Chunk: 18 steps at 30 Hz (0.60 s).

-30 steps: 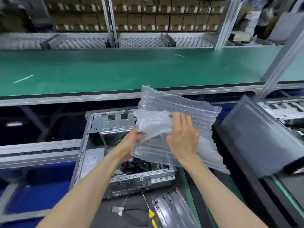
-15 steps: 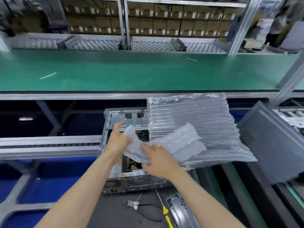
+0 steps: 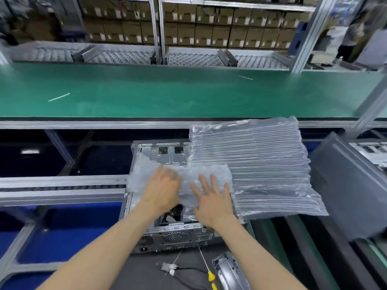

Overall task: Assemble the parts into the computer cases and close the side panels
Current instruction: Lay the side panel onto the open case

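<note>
Two hands work over the open computer case (image 3: pixel 167 233), which lies on its side near us on the surface, its side panel off. Our left hand (image 3: pixel 162 192) and right hand (image 3: pixel 211 200) press the small air-cushion sheet (image 3: pixel 206 172) flat over the case opening, fingers spread and straight. A larger air-cushion sheet (image 3: pixel 261 164) lies just right of it, overhanging the case. A dark side panel (image 3: pixel 345 185) leans at right, unfitted. We judge assembly incomplete: closing the panel remains.
</note>
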Motion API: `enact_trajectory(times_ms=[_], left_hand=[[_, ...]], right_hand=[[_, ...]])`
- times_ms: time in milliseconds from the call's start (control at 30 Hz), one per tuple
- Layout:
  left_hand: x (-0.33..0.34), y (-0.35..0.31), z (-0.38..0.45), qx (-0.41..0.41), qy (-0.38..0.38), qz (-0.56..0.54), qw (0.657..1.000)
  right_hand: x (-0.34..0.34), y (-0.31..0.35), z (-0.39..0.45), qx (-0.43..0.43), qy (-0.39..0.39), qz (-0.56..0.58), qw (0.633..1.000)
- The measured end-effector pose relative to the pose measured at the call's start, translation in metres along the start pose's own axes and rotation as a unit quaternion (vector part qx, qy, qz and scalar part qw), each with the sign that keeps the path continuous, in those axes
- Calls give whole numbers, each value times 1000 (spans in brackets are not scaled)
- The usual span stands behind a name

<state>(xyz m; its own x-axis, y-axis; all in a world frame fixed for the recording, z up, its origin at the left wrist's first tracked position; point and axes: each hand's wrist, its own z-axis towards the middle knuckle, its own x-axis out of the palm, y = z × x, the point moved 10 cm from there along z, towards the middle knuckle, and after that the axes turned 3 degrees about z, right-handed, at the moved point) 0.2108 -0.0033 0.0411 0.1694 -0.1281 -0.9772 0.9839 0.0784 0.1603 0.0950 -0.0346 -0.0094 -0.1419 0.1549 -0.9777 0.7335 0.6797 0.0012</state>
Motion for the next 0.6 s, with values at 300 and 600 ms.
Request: enact_trajectory(times_ms=[300, 600], left_hand=[[95, -14, 7, -67, 355, 12, 932], [136, 5, 30, -241, 341, -282, 863]], right_hand=[[-24, -36, -10, 54, -134, 77, 986], [-7, -39, -16, 23, -82, 15, 996]])
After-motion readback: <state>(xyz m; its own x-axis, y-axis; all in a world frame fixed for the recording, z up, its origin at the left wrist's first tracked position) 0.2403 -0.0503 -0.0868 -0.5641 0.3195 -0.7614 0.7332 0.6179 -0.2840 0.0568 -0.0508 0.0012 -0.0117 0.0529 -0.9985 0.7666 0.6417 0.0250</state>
